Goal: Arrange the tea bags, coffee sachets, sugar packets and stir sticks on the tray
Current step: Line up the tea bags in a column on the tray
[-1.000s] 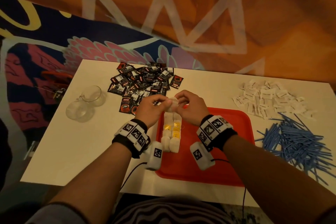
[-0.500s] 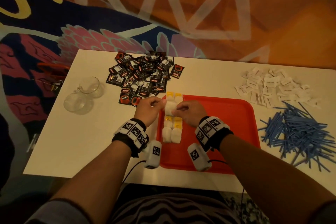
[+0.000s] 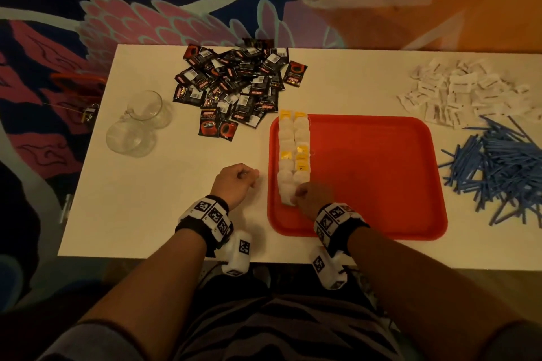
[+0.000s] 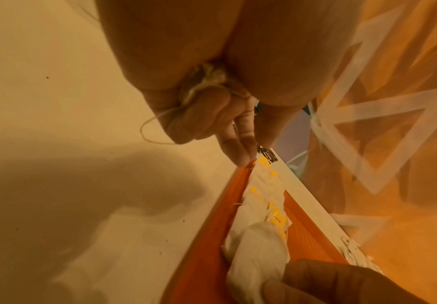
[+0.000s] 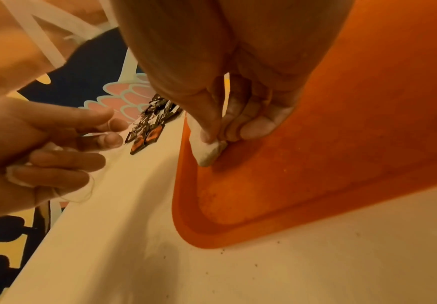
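Observation:
A red tray [image 3: 381, 184] lies on the white table, with two rows of white tea bags [image 3: 293, 141] with yellow tags along its left edge. My right hand [image 3: 297, 196] pinches a tea bag [image 5: 207, 148] down at the near end of the rows. My left hand [image 3: 249, 177] rests curled on the table just left of the tray, holding a bundle of tea bags [image 5: 17, 174] with loose strings [image 4: 155, 131]. Black coffee sachets [image 3: 234, 82] are piled at the back left. White sugar packets [image 3: 463, 91] and blue stir sticks [image 3: 513, 164] lie to the right.
Two clear glass cups [image 3: 140, 123] lie on the table's left part. The table's near edge [image 3: 146, 255] is close to my wrists. A patterned carpet [image 3: 146, 9] surrounds the table. The tray's middle and right part [image 3: 396, 155] hold nothing.
Both hands came back from the tray's far end and parted. The left hand moved off the tray onto the table; the right hand carried a tea bag to the rows' near end.

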Tool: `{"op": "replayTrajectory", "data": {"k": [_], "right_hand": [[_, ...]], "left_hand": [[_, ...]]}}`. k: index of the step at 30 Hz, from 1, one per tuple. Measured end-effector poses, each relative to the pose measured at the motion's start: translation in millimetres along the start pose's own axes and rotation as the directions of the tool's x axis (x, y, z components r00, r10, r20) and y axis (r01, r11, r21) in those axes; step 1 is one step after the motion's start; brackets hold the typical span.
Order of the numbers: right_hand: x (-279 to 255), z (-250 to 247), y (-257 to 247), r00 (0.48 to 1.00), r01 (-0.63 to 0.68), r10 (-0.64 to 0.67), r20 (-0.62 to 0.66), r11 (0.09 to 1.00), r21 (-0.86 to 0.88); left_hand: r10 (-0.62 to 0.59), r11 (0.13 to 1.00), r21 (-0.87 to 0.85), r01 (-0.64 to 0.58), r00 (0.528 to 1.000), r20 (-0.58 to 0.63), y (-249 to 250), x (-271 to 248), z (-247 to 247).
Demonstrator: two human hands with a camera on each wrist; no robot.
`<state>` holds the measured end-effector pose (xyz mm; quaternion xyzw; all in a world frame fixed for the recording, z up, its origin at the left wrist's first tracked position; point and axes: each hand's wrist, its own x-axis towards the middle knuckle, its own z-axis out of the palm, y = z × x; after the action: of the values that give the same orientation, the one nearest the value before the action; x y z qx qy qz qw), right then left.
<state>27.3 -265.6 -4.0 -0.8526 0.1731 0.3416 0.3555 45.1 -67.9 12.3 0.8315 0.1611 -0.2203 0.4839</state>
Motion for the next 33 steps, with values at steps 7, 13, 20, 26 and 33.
{"op": "replayTrajectory", "data": {"k": [7, 13, 20, 26, 33], "right_hand": [[-1, 11, 3, 0.998, -0.011, 0.010, -0.055, 0.999, -0.033], [6, 18, 6, 0.987, -0.033, 0.042, -0.155, 0.998, 0.059], [5, 8, 7, 0.989, -0.051, 0.055, -0.135, 0.998, 0.030], [-4, -22, -6, 0.992, 0.088, -0.088, -0.095, 0.996, -0.004], [-31, -56, -44, 0.885, 0.465, -0.453, -0.112, 0.875, 0.133]], "left_hand": [[-0.021, 1.000, -0.012, 0.021, 1.000, 0.005, -11, -3, -6], [-0.049, 0.999, -0.017, 0.049, 0.999, 0.009, -16, -4, -8], [-0.078, 0.994, -0.074, 0.078, 0.997, 0.010, -4, -6, -6], [-0.201, 0.893, -0.398, 0.212, 0.977, 0.069, 23, -3, 2], [-0.240, 0.752, -0.581, 0.311, 0.950, 0.198, 63, 2, 12]]}}
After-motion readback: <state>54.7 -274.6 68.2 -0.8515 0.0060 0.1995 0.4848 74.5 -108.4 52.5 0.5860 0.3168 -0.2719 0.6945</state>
